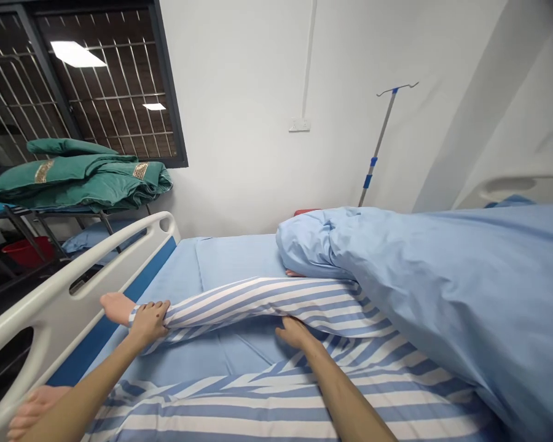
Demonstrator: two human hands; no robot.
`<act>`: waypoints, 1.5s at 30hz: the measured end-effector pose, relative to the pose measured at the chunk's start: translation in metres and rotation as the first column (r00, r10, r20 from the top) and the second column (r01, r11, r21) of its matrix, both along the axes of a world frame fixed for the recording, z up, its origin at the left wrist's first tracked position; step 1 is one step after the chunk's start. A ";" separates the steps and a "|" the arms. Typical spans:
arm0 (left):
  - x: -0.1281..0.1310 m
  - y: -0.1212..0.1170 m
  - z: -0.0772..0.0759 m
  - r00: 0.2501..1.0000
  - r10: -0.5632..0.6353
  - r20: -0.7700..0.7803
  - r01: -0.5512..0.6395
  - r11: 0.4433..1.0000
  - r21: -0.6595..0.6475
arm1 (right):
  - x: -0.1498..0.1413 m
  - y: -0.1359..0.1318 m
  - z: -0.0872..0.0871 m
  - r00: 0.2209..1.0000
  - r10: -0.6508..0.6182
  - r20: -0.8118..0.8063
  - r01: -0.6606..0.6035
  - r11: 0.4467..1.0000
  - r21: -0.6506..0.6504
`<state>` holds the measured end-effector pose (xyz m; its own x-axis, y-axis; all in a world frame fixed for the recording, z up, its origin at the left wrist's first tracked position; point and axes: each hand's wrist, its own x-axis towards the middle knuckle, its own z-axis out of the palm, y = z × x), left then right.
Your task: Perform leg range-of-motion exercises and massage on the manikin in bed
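Observation:
A figure in blue-and-white striped pyjamas [267,298] lies on a hospital bed with a light blue sheet [221,258]. My left hand [150,320] is closed round the ankle end of the far striped trouser leg, just beside the bare foot [116,305]. My right hand [295,331] lies under the same leg near the knee, fingers tucked beneath the cloth. A second bare foot [37,408] shows at the lower left beside my left forearm. A light blue duvet [433,276] covers the upper body on the right.
A white footboard rail [74,276] with a blue panel runs along the left. Folded green blankets [83,175] sit on a rack by the barred window. An IV pole [380,138] stands against the white wall. A red bin [25,252] is under the rack.

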<state>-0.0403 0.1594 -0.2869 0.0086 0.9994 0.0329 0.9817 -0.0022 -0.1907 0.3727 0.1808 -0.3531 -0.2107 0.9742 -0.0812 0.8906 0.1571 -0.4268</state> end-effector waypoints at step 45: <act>-0.020 0.016 -0.024 0.974 -0.173 -0.145 0.199 0.963 0.184 | -0.004 -0.012 0.000 0.986 0.084 0.141 -0.043 0.962 -0.270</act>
